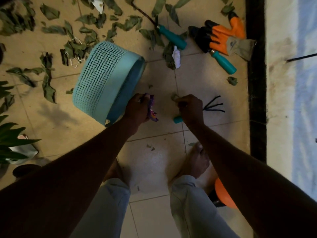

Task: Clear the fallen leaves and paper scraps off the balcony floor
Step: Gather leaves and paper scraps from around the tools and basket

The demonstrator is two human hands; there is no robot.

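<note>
Rake (177, 119) handle mostly under right hand (190, 109), plant (10, 134) cut by left edge

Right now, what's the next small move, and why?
Probably drop the crumpled purple wrapper scrap into the tipped light-blue mesh plastic basket: the left hand grips it right beside the basket's open mouth. The right hand pinches a small leaf bit, which could follow.

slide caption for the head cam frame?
Left hand holds a purple wrapper by the tipped blue basket; right hand pinches a leaf scrap; leaves litter the floor.
</note>
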